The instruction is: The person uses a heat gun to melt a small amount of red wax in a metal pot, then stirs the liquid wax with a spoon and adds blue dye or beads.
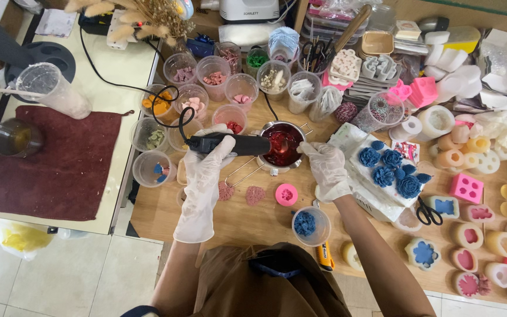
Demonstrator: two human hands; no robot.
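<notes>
Heat tool (230,144), black, corded, barrel-shaped, held level over wooden table (247,220), nozzle aimed at small metal melting pot (283,144) of glossy red liquid wax. Left hand (206,170), white glove, closed around tool's rear grip; likely light, rigid, hot at tip, so best held well back by handle. Right hand (325,167), gloved, fingers curled at pot's right rim, seemingly pinching something thin that dips into wax; exact hold hard to tell. Pot: thin steel, wire handle toward lower left, probably hot, spill-prone, slippery in glove. Nearby: pink round silicone mould (287,194), soft, flexible; clear plastic cup of blue wax flowers (310,225); white block topped with blue roses (389,170), brittle-looking; black scissors (428,212).
</notes>
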